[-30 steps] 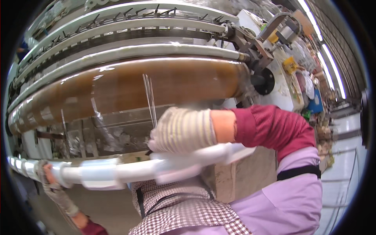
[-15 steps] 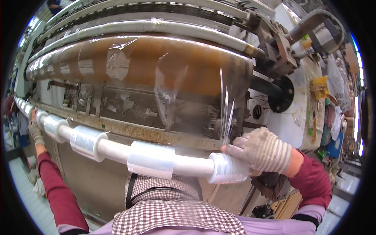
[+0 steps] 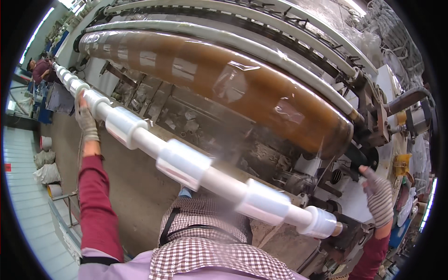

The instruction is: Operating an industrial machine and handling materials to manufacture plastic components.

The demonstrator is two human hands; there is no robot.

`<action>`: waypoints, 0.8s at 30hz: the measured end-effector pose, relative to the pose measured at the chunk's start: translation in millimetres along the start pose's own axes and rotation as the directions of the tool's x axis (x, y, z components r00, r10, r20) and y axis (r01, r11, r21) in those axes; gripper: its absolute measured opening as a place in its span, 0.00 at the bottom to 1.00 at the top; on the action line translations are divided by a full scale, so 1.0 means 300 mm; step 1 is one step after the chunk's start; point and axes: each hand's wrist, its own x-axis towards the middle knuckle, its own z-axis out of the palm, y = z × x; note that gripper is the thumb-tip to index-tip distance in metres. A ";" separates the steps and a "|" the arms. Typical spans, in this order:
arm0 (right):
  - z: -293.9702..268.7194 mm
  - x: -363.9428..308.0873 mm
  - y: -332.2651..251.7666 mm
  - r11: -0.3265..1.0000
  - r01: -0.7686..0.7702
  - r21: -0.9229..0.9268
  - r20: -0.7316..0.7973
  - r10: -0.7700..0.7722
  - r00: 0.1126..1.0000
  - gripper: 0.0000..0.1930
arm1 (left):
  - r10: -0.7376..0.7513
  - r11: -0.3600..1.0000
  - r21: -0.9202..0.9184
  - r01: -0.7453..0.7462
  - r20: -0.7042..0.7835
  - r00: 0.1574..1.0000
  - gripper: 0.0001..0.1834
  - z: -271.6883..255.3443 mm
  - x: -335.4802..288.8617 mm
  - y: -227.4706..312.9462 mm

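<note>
A long pale shaft (image 3: 227,183) crosses in front of me, bearing several rolls of clear film (image 3: 185,159). My left hand (image 3: 86,122), in a striped glove with bare fingertips, is closed at a film roll (image 3: 96,103) toward the shaft's far left end; some of its fingers are hidden. Lifted off the shaft, my right hand (image 3: 379,193), gloved the same way, is beside the machine's right end. Its fingers stretch upward, and I make out nothing in them. Nearest to it on the shaft is the end film roll (image 3: 318,222).
Beyond the shaft lies a big brown roller (image 3: 205,70) with clear film over it, below a white roller (image 3: 224,38). Machine brackets (image 3: 373,107) and a yellow container (image 3: 402,164) stand at the right. Another person (image 3: 41,70) is at the far left, above white sacks (image 3: 46,173).
My view has swung, so the shaft now slopes more steeply down to the right. My right hand has left the end film roll and moved right. My left hand stays at the shaft.
</note>
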 end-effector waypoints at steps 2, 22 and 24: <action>0.005 0.017 -0.151 0.962 0.266 -0.052 -0.191 -0.271 0.943 0.17 | -0.122 0.959 -0.258 0.114 -0.017 0.992 0.27 0.046 -0.148 0.003; 0.295 0.257 -1.009 0.793 0.433 0.428 -0.126 -0.422 0.898 0.12 | -0.179 0.976 0.199 -0.089 0.965 0.190 0.15 0.560 -0.669 -0.045; 0.362 0.287 -1.259 0.657 0.473 0.588 -0.107 -0.516 0.850 0.12 | -0.328 0.933 0.333 -0.138 0.943 0.060 0.17 0.288 -0.450 0.111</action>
